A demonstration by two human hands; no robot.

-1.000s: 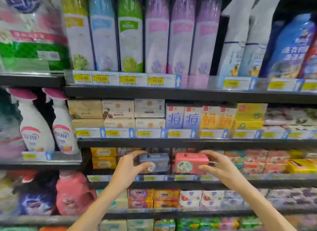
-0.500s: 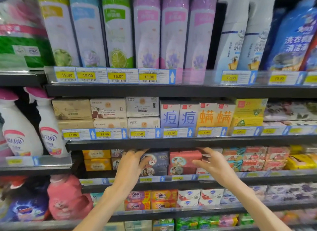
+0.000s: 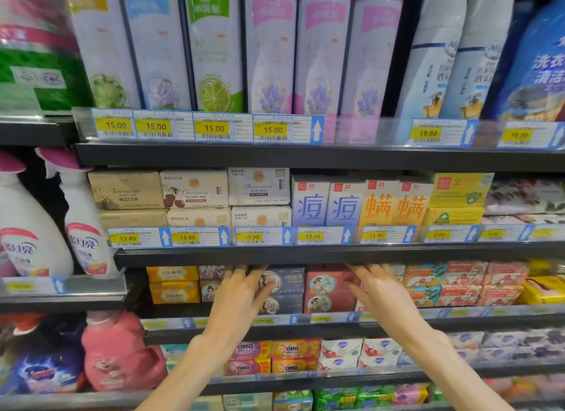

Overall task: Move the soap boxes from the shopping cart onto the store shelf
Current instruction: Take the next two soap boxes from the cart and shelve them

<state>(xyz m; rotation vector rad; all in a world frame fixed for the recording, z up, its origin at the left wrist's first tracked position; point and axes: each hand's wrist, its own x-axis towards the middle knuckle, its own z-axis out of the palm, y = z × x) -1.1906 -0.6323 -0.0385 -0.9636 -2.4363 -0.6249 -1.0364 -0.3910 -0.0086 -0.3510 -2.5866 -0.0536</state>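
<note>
Two soap boxes are seen already seated on the store shelf (image 3: 305, 326), each on top of a matching box: a blue-grey soap box (image 3: 286, 279) on the left and a pink soap box (image 3: 328, 283) just beside it on the right. Their long axes are laid sideways, along the shelf front, with the printed faces turned outward. The left hand (image 3: 241, 300) is placed directly in front of the blue-grey box, and the right hand (image 3: 382, 291) is set at the right end of the pink one, so each box is nearest to its own hand. The fingers of both hands are held nearly straight and spread, pointing up into the shelf bay; nothing is gripped. Whether the fingertips (image 3: 244, 270) are touching the boxes cannot be told, as the view is blurred there. The shopping cart is not in view
</note>
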